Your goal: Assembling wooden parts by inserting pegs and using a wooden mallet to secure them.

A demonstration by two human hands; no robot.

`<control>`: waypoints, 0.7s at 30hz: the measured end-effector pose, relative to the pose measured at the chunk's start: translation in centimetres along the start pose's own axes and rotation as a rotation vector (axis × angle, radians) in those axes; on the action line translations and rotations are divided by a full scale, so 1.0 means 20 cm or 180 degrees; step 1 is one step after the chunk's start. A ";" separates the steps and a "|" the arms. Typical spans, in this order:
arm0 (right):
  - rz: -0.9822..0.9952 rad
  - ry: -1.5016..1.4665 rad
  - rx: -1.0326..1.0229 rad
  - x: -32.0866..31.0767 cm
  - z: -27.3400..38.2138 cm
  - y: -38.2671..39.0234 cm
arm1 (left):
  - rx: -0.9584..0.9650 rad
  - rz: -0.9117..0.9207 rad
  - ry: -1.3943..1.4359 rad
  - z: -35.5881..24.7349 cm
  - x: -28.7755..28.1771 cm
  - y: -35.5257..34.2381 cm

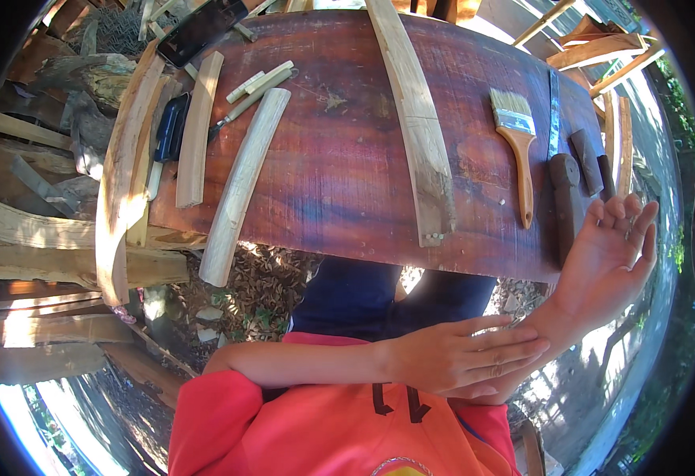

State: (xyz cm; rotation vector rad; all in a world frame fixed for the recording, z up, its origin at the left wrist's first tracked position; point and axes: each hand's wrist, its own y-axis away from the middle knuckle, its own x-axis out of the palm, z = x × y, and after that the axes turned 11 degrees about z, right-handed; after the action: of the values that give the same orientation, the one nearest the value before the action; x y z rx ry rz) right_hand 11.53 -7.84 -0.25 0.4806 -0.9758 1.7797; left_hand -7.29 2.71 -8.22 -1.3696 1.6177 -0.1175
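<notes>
My left hand (462, 355) lies flat across my right forearm, just below the wrist, with its fingers stretched out. My right hand (608, 258) is raised by the table's right front corner, palm turned up, its fingers apart and loosely curled around nothing. Nearest to it is a dark wooden mallet or club-like block (566, 198). A paintbrush (517, 151) with pale bristles and an orange-brown wooden handle lies left of that block. Farther left, a long pale wooden strip (419, 119) runs from the far edge toward me.
The reddish-brown wooden table (323, 174) stands before me. On its left lie a rounded stick (244, 186), a flat wooden bar (200, 131), a dark blue tool (172, 127) and a black phone (196, 33). A metal strip (554, 115) is at right; scrap wood (38, 238) is piled left.
</notes>
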 end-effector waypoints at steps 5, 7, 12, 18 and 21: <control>-0.0161 -0.0037 -0.0168 -0.03 -0.02 0.02 | -0.0122 0.0221 0.0059 -0.04 0.00 0.02; -0.0635 0.0273 -0.0193 -0.02 -0.05 0.04 | -0.0167 0.0069 -0.0033 -0.03 -0.02 0.01; -0.0620 0.0503 -0.0375 0.02 -0.10 0.02 | -0.0037 -0.0354 -0.0344 -0.03 -0.05 -0.01; -0.0820 0.0893 -0.0537 0.03 -0.14 0.04 | -0.0312 -0.0271 -0.0264 -0.01 -0.04 0.00; -0.0878 0.0973 -0.0577 0.02 -0.15 0.04 | -0.0227 -0.0288 -0.0160 -0.01 -0.03 0.02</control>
State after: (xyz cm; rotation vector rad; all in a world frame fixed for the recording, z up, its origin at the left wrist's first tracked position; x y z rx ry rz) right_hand 10.99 -5.35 -1.97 0.2080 -0.8036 1.4496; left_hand -7.66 3.26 -7.98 -1.4897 1.5313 -0.0790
